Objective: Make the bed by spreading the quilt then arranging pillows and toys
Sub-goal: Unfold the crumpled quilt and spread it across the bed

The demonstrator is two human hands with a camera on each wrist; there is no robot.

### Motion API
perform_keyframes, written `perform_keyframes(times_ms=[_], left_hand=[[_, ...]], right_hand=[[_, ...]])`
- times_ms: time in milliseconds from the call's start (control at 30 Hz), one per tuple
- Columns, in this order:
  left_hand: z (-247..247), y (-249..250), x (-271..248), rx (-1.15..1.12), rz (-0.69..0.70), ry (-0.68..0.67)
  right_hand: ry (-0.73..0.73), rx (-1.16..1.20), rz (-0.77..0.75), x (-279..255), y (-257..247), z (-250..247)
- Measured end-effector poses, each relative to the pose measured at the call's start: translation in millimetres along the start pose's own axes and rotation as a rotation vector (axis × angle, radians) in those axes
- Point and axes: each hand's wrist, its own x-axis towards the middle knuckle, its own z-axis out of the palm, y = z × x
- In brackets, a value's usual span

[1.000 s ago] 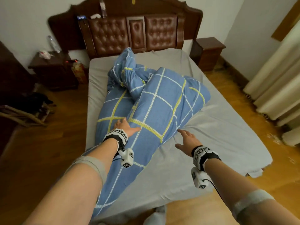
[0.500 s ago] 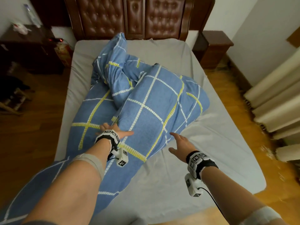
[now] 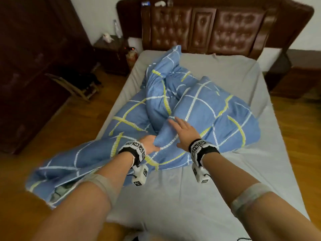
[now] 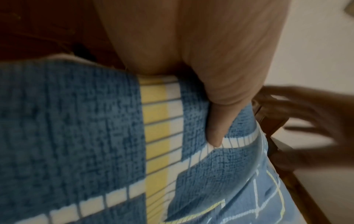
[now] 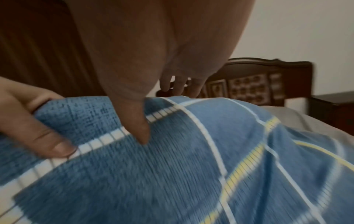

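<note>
A blue quilt with white and yellow checks lies bunched along the middle of the grey-sheeted bed. One end of it hangs off the bed's left edge. My left hand grips a raised fold of the quilt near the bed's middle. In the right wrist view the left hand has its thumb on top of the quilt and its fingers under the fold. My right hand lies on the same fold with fingers spread and straight. In the left wrist view my thumb presses into the quilt.
A brown tufted headboard stands at the far end. Dark nightstands flank it, one on the left and one on the right. A wooden chair and a dark wardrobe stand on the left. Wooden floor surrounds the bed.
My right hand has moved left off the grey sheet and onto the quilt. My left hand has taken hold of the fold, which now stands raised. The view has swung to the left.
</note>
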Motion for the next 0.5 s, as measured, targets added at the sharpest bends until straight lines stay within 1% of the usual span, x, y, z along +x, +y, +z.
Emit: perform_keyframes(times_ms=[33,100,167,200,267,333,400,500], left_hand=[[6,11,-17,0.054,-0.01,-0.003],[23,28,-50,0.153,-0.047,-0.027],[39,38,-77,0.225,-0.065,-0.012],[48,41,-88,0.24,-0.091,-0.006],[65,43,-105,0.252,-0.136,0.011],[83,47,-118,0.239,-0.155,0.024],[97,55,-121,0.215,-0.144,0.033],[112,80,-120,0.25,-0.099,0.034]], right_hand=[[-0.029,-0.098,-0.088,4,-2,-6],[-0.158,-0.345,-0.242,4,-2,-13],[-0.3,-0.542,-0.317,-4,2,-11],[-0.331,-0.587,-0.327,-12,4,-9],[-0.297,-0.61,-0.318,-29,11,-5],[-0.259,-0.574,-0.283,-51,22,-1],[-0.234,-0.563,-0.236,-73,39,-1],[-0.193,-0.524,-0.159,-106,67,-9]])
